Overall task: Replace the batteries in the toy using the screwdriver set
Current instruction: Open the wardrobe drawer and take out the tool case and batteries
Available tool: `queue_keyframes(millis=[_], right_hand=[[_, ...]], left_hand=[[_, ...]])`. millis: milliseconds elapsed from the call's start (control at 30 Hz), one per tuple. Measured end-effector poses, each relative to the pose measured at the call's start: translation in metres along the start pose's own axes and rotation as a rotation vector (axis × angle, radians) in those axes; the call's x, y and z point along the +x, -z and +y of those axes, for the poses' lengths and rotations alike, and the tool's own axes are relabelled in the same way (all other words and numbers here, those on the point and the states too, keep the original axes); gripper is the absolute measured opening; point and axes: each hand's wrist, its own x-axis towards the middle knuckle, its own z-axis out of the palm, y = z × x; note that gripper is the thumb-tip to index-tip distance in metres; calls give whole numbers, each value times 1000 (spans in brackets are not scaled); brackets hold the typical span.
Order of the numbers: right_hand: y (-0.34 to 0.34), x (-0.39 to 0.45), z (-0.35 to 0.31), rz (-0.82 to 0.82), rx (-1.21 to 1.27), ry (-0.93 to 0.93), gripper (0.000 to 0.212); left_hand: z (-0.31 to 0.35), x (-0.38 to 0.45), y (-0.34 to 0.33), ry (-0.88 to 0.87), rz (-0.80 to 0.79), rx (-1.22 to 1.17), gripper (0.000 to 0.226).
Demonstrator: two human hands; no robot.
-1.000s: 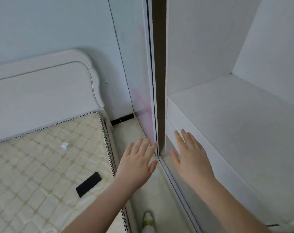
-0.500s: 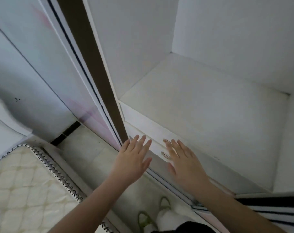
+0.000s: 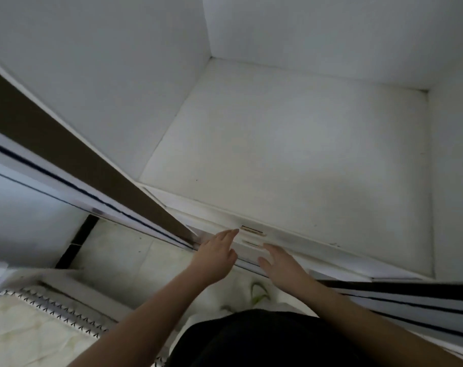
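Landmark is the white wardrobe shelf (image 3: 291,160). Far left of it, low down: corner of a quilted mattress (image 3: 26,321) with zigzag edge trim, and past it pale floor tile (image 3: 124,258) with a dark skirting strip (image 3: 78,245) at the wall. Between floor and shelf, the sliding door frame (image 3: 74,154) runs diagonally, brown edge with a dark-lined track. Left hand (image 3: 216,256) is just below the shelf's front edge, fingers straight and together, holding nothing, fingertips near the small metal handle (image 3: 253,230) on the drawer front (image 3: 280,242) under the shelf; can't tell if they touch it. A second handle sits just beneath the first. Right hand (image 3: 282,263) is beside the left, also below the shelf's front edge, fingers extended and slightly spread, holding nothing. Below the hands: a green-and-white shoe (image 3: 259,292), blurred, and dark clothing (image 3: 264,340). Toy, batteries, screwdriver set: none in view, location can't be told.
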Motion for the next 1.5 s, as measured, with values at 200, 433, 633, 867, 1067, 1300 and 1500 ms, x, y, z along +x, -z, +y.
queue_keyframes(millis=[200,433,633,867,1067,1300,1500], right_hand=[[-13,19,-1,153,444,-318,53],[-32,22,-28,286,714,-367,49],[-35,22,-37,439,613,-396,38],[-37,31,-30,470,872,-433,21],[-33,38,-28,401,944,-401,6],[-31,40,-26,320,875,-377,22],[-36,41,-27,328,858,-359,20]], left_hand=[[-16,36,-3,46,-142,-291,56],[-27,57,3,126,-329,-592,55],[-28,57,12,109,-348,-719,40],[-33,63,3,160,-319,-697,31],[-34,58,2,191,-317,-742,29],[-36,51,4,151,-188,-667,19],[-49,36,20,-112,127,-417,23]])
